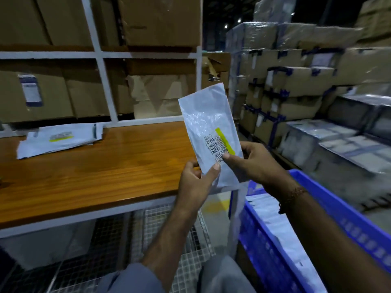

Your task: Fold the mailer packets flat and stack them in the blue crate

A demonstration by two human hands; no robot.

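- A white, glossy plastic mailer packet (208, 127) is held up on end, tilted a little, above the near right corner of the brown wooden worktop (95, 166); it looks flat and narrow, faintly crinkled, with printed square codes, a barcode and a yellow strip on its lower half.
- Beside the worktop's right end stands a blue plastic crate (349, 214) with slotted walls, and inside it lie white mailer packets (273, 218) in a flat layer.
- At the far left of the worktop rests a loose pile of white mailers (61, 140), one showing a yellow strip.
- The left hand (195, 182) grips the held packet's lower left edge, thumb pressed on the front and fingers curled behind.
- The right hand (256, 163) pinches the lower right edge, thumb tip on the printed codes, fingers wrapped behind; a brown thread band sits on that wrist.
- Behind the worktop, brown cardboard cartons (148, 20) fill a white-framed rack.
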